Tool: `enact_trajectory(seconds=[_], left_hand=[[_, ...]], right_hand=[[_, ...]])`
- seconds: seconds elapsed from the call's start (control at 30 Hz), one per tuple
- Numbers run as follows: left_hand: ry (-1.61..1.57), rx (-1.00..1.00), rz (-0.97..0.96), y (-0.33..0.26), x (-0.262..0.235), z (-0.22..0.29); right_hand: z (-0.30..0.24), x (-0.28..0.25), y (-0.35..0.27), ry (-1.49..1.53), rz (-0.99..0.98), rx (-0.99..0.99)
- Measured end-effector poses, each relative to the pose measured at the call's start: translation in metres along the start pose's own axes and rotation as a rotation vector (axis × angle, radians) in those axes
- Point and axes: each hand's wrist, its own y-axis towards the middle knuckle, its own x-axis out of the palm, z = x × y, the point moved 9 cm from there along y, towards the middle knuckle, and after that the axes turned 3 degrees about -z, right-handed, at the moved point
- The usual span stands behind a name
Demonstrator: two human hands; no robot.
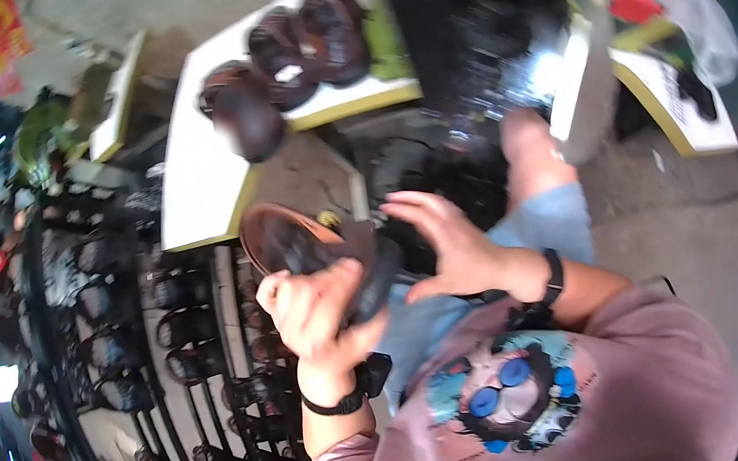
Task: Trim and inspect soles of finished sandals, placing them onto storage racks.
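My left hand [310, 314] is wrapped round a dark sandal [285, 242] with a brown insole edge, held up in front of my lap. The sandal is tilted, and its lower end is dark and blurred. Beside it, my right hand [448, 246] has its fingers spread and holds nothing; a small gap seems to separate it from the sandal. Beyond my hands, several dark brown sandals [335, 36] lie on a white tabletop [196, 176] with a yellow edge. One of them [250, 125] overhangs the table's near edge.
Black racks [151, 355] filled with several rows of dark footwear stand along my left. A dark machine-like mass [497, 4], blurred, is ahead. To the right are another white tabletop [697, 122] with a yellow edge and a pale plastic bag [678, 3].
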Motion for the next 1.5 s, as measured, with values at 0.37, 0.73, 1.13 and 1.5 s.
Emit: enact_trajectory(seconds=[0.37, 0.73, 1.13, 1.5], left_hand=[[-1.407, -0.711, -0.135, 0.028, 0.145, 0.071], [-1.65, -0.749, 0.277, 0.03, 0.165, 0.07], [-1.826, -0.815, 0.348, -0.008, 0.156, -0.02], [-0.402, -0.315, 0.188, 0.079, 0.012, -0.068]], right_hand=[[-0.008, -0.161, -0.062, -0.123, 0.397, 0.028], [0.106, -0.109, -0.161, 1.069, 0.538, 0.445], [0.071, -0.097, -0.088, 1.385, 0.399, 0.152], [0.028, -0.027, -0.026, 1.473, 0.325, 0.297]])
